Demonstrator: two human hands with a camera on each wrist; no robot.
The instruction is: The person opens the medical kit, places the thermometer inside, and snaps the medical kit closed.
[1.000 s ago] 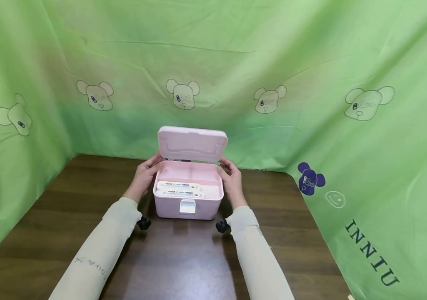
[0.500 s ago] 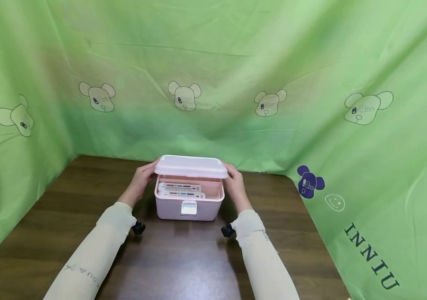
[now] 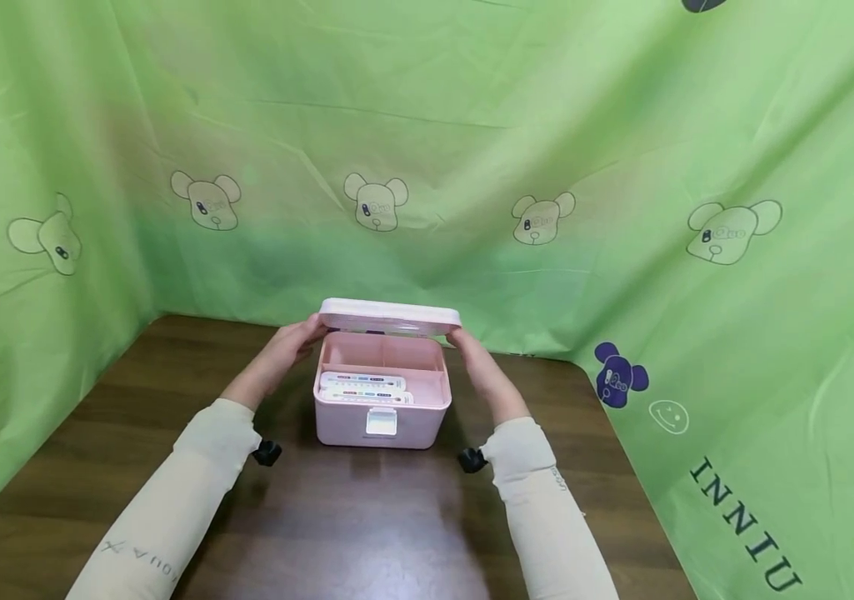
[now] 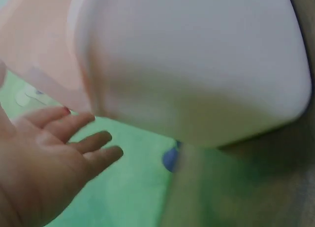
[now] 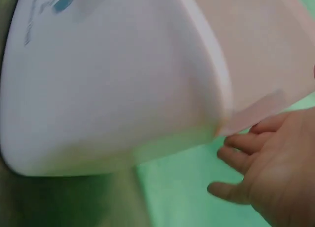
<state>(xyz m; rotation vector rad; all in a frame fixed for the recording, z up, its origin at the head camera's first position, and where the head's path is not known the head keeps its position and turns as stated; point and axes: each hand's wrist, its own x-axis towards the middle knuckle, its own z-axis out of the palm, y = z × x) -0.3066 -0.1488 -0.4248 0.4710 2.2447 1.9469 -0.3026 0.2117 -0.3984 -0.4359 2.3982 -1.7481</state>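
A pink lidded storage box (image 3: pixel 340 425) stands on the table, its front clasp (image 3: pixel 382 422) facing me. The lid (image 3: pixel 389 316) is tilted up over the back, leaving the inside visible. Two white flat packs with coloured print (image 3: pixel 362 383) lie in the front compartment; a divider splits the back. At the lid's left corner is my left hand (image 3: pixel 295 343), its fingers extended and spread in the left wrist view. My right hand (image 3: pixel 469 350) is at the lid's right corner, fingers likewise loosely extended in the right wrist view. Both thumbs are mostly hidden.
The brown wooden table (image 3: pixel 367 533) spreads out around the box. A green curtain (image 3: pixel 456 117) with bear-head prints hangs close behind the box and along both sides. Black wrist mounts (image 3: pixel 267 452) show below the sleeves.
The lid first swung down from upright until it nearly covered the box, then rose part of the way again. Both hands moved with it at its corners; my forearms spread slightly apart.
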